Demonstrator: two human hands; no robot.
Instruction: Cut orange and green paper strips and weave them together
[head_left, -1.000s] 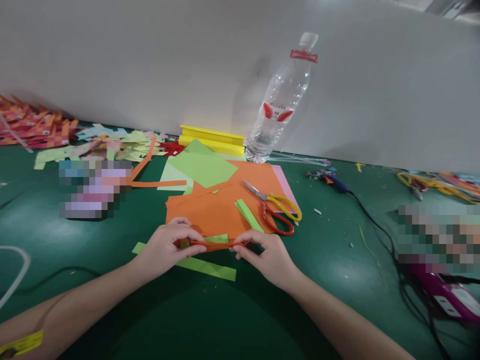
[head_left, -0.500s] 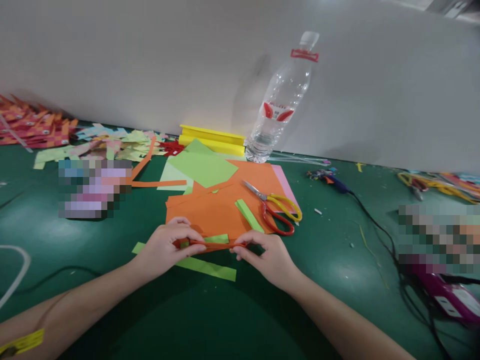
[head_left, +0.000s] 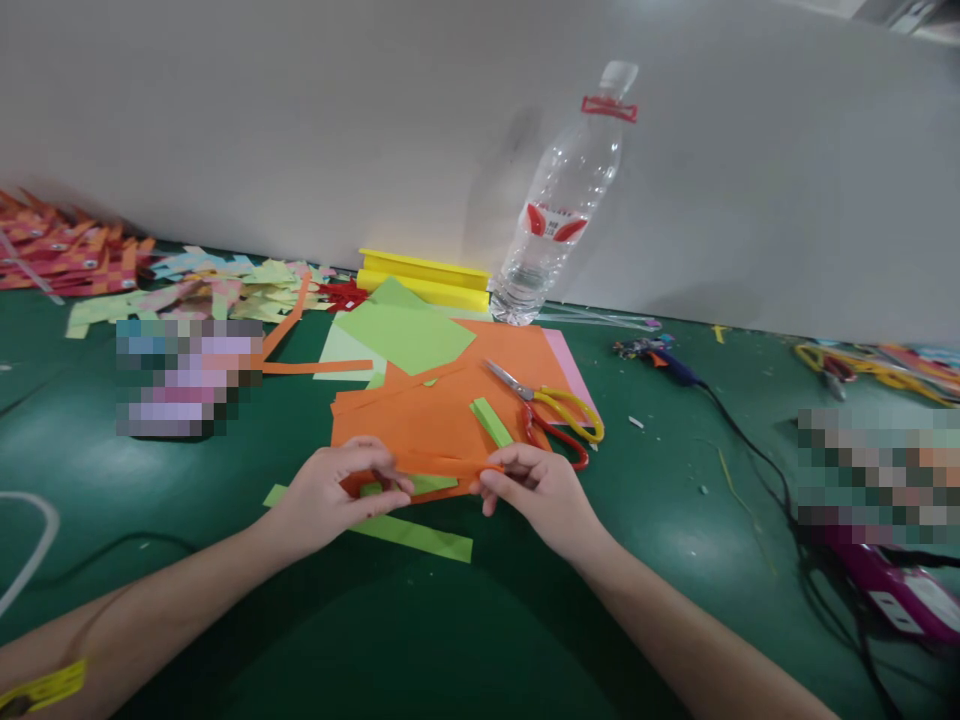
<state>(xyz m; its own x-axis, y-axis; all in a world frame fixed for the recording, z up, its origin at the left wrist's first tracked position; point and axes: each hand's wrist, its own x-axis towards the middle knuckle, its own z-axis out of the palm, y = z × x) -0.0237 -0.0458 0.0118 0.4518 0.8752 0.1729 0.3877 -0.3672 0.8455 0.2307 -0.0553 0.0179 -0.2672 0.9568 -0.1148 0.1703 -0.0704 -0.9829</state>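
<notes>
Between my two hands an orange paper strip [head_left: 442, 466] is stretched sideways, just above the near part of the orange paper sheets [head_left: 420, 420]. My left hand [head_left: 341, 485] is closed on the strip's left end. The thumb and fingers of my right hand [head_left: 536, 490] pinch its right end. Green paper strips lie close by: one [head_left: 435, 484] below the orange strip, a longer one [head_left: 420, 538] on the table in front, and a folded one [head_left: 491, 422] beyond my right hand. Scissors [head_left: 559, 405] with one yellow and one red handle rest on the orange sheets.
A clear plastic bottle [head_left: 559, 200] stands by the wall, beside yellow folded pieces [head_left: 424, 280]. Heaps of paper scraps [head_left: 247, 285] and woven orange-red paper pieces [head_left: 67, 245] lie at left. A glue gun [head_left: 671, 366] with a cord and a magenta device [head_left: 892, 580] are at right.
The orange strip has risen slightly and turned its flatter face to view. My right hand has shifted a little right and up; my left fingers have moved slightly on the strip.
</notes>
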